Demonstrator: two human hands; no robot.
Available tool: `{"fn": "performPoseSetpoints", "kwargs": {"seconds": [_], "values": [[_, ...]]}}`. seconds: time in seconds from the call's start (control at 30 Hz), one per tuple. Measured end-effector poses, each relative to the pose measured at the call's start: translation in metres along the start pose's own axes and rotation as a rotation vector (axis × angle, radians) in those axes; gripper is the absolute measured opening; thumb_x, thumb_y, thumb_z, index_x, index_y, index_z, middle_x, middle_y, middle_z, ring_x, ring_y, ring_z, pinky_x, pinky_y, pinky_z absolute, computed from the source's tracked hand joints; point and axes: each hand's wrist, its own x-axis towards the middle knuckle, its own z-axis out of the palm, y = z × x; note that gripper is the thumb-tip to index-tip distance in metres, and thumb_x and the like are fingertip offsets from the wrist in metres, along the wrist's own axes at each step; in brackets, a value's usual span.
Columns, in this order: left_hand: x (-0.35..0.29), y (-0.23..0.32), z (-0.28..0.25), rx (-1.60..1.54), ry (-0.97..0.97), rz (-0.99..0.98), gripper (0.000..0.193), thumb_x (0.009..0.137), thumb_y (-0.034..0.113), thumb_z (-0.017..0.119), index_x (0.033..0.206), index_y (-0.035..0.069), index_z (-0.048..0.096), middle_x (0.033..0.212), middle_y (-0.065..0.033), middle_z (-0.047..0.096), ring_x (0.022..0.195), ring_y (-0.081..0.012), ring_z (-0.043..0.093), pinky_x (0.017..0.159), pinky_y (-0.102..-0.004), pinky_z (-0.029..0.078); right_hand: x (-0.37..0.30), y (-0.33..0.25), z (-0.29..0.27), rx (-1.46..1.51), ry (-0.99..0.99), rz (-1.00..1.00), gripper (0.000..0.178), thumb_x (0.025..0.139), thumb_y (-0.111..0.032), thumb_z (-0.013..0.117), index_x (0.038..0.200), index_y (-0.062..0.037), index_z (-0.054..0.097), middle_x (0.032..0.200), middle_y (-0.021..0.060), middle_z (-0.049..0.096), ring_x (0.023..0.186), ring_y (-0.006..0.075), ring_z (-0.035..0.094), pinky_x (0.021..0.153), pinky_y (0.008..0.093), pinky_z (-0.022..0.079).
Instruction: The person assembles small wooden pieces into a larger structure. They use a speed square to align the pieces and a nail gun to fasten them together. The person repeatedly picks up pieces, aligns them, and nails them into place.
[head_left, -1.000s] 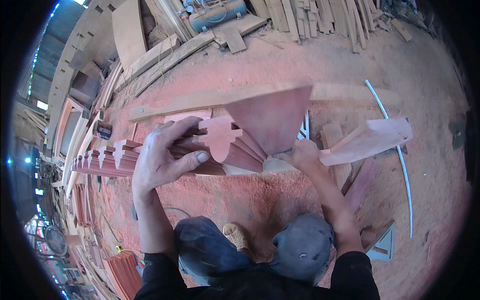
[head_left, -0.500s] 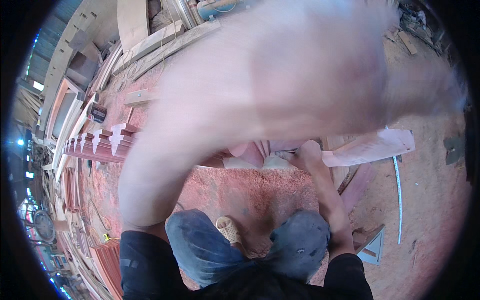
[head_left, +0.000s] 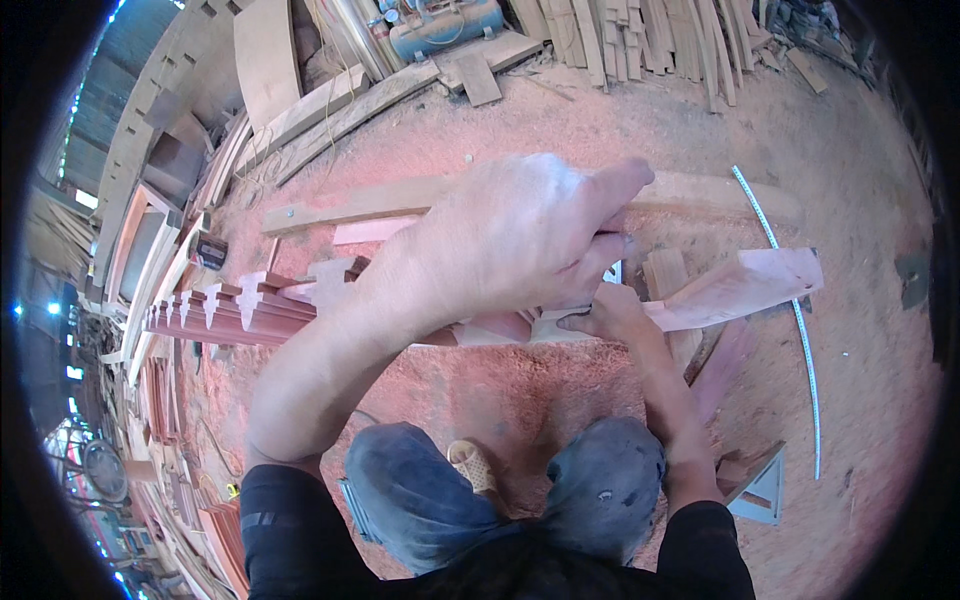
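Note:
My left hand [head_left: 560, 225] is raised close to the view, reaching across from the left with its fingers curled. What it grips, if anything, is hidden; a small white marked edge [head_left: 613, 272] shows just beneath its fingers. Lower down, my right hand [head_left: 612, 312] closes over the near end of a pale, curved wooden piece [head_left: 735, 288]. Its thumb lies leftward on a light board. Shaped reddish wood [head_left: 500, 327] sits left of that thumb, partly covered by my left forearm.
Notched reddish wooden parts [head_left: 245, 308] stand in a row at left. A long beam [head_left: 360, 205] lies beyond. A tape measure [head_left: 800, 340] stretches over the dusty floor at right, near a triangular square [head_left: 760, 490]. At the back are a blue compressor [head_left: 445, 30] and leaning planks [head_left: 650, 40].
My left hand has drawn back from the far right toward the middle, uncovering more floor and the tape measure. My right hand stays by the curved wooden piece.

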Motion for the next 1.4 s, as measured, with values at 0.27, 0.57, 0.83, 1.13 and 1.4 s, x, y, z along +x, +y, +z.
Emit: {"fn": "performPoseSetpoints", "kwargs": {"seconds": [0.27, 0.57, 0.83, 1.13, 1.4], "values": [[0.011, 0.02, -0.04, -0.142, -0.089, -0.234, 0.081, 0.105, 0.07, 0.057, 0.153, 0.004, 0.058, 0.095, -0.0277, 0.078, 0.092, -0.0444, 0.077, 0.083, -0.0488, 0.06, 0.0, -0.015, -0.013, -0.038, -0.216, 0.153, 0.077, 0.084, -0.058, 0.088, 0.147, -0.0174, 0.066, 0.13, 0.0228, 0.075, 0.12, 0.041, 0.072, 0.103, 0.0492, 0.057], [-0.001, 0.009, -0.01, -0.37, -0.123, -0.157, 0.074, 0.107, 0.064, 0.059, 0.141, -0.001, 0.067, 0.096, -0.0279, 0.078, 0.094, -0.045, 0.077, 0.084, -0.0494, 0.06, 0.002, -0.005, -0.008, 0.157, -0.098, -0.034, 0.069, 0.082, -0.051, 0.093, 0.139, -0.017, 0.075, 0.15, 0.0206, 0.065, 0.135, 0.0398, 0.063, 0.113, 0.0461, 0.052], [-0.004, -0.008, 0.016, -0.175, -0.112, -0.111, 0.078, 0.107, 0.063, 0.058, 0.154, 0.001, 0.053, 0.107, -0.0267, 0.077, 0.106, -0.0457, 0.074, 0.089, -0.0508, 0.057, 0.0, -0.007, -0.013, 0.233, -0.004, -0.052, 0.059, 0.083, -0.05, 0.092, 0.129, -0.0144, 0.079, 0.125, 0.0172, 0.079, 0.117, 0.038, 0.074, 0.101, 0.0471, 0.057], [0.025, 0.013, -0.003, -0.018, 0.217, -0.024, 0.078, 0.104, 0.066, 0.062, 0.147, 0.001, 0.06, 0.1, -0.0303, 0.075, 0.101, -0.0492, 0.075, 0.084, -0.0531, 0.059, 0.004, -0.003, -0.008, 0.161, -0.065, 0.036, 0.06, 0.085, -0.055, 0.088, 0.128, -0.0143, 0.08, 0.125, 0.0213, 0.077, 0.117, 0.0426, 0.072, 0.102, 0.0482, 0.057], [0.021, 0.015, 0.047, -0.131, 0.053, -0.295, 0.069, 0.104, 0.061, 0.065, 0.134, -0.001, 0.068, 0.078, -0.031, 0.071, 0.087, -0.0498, 0.075, 0.076, -0.0549, 0.058, 0.016, 0.011, 0.002, 0.161, -0.106, -0.081, 0.065, 0.088, -0.051, 0.085, 0.14, -0.0137, 0.073, 0.143, 0.0216, 0.07, 0.133, 0.04, 0.065, 0.112, 0.048, 0.051]]}}
